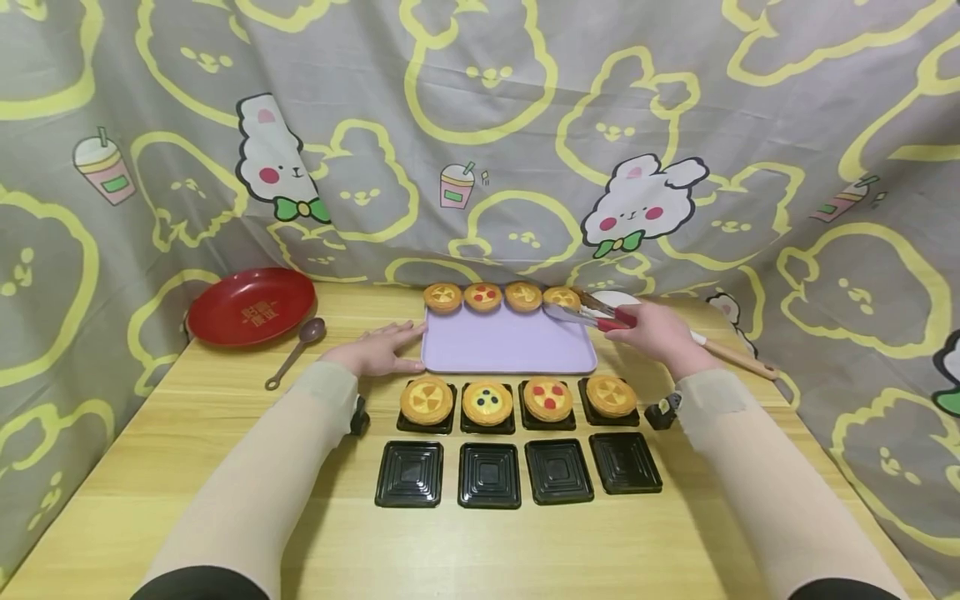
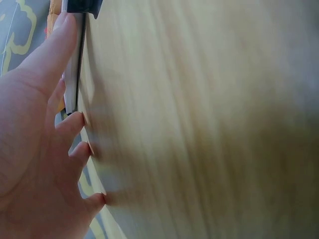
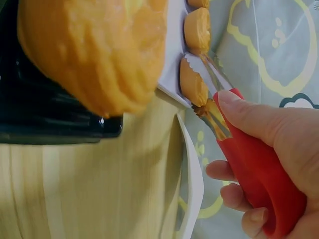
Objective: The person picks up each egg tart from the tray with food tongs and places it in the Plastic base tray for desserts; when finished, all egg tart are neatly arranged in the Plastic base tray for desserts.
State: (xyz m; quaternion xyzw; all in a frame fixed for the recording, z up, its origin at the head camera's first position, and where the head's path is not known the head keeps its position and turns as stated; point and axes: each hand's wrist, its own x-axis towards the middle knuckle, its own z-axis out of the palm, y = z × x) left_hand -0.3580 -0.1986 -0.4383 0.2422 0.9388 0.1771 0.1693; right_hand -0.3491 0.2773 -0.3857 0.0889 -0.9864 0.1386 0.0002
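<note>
My right hand grips red-handled metal tongs. The tong tips lie on either side of the rightmost egg tart, at the far right corner of the lilac tray. More tarts stand in a row along the tray's back edge, among them one with red dots. At the tray's left edge my left hand rests with its fingers spread. In the left wrist view its thumb lies along the tray's side and its other fingertips touch the table.
Before the tray, several tarts sit on black square bases, with several bare black bases nearer me. A red plate and a brown spoon lie left. A wooden-handled utensil lies right; a patterned curtain hangs behind.
</note>
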